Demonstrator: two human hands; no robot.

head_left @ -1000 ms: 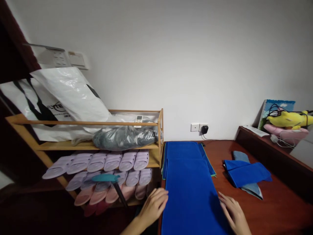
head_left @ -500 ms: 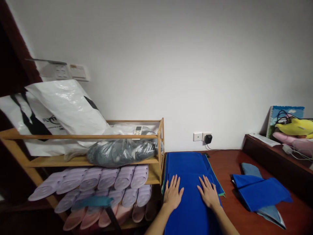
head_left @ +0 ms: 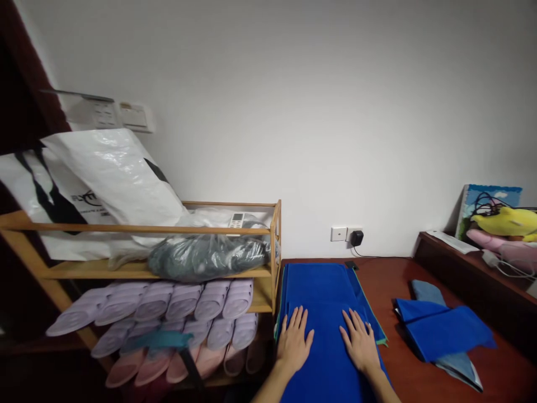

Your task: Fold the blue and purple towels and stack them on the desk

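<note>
Bright blue folded fabric (head_left: pixel 321 338) lies in a long strip on the reddish-brown wooden table, with green edging showing along its sides. My left hand (head_left: pixel 293 342) rests flat on its left part, fingers pointing towards the wall. On the right part lies my right hand (head_left: pixel 359 342), also flat with the fingers spread. Neither hand grips anything; both palms press on the cloth between which a strip of blue shows. Farther right on the table, a separate folded blue cloth (head_left: pixel 451 330) sits across a lighter grey-blue piece (head_left: pixel 428 293).
Left of the table stands a wooden shoe rack (head_left: pixel 159 228) with several lilac slippers (head_left: pixel 184 302), white bags (head_left: pixel 113 173) and a remote control (head_left: pixel 237 219). A black plug (head_left: pixel 356 238) sits in the wall socket. A raised ledge (head_left: pixel 444 263) at right holds a yellow plush toy (head_left: pixel 507 221).
Both hands have shifted very slightly towards me on the blue fabric, staying flat. The view has tilted a little; the other things lie as before.
</note>
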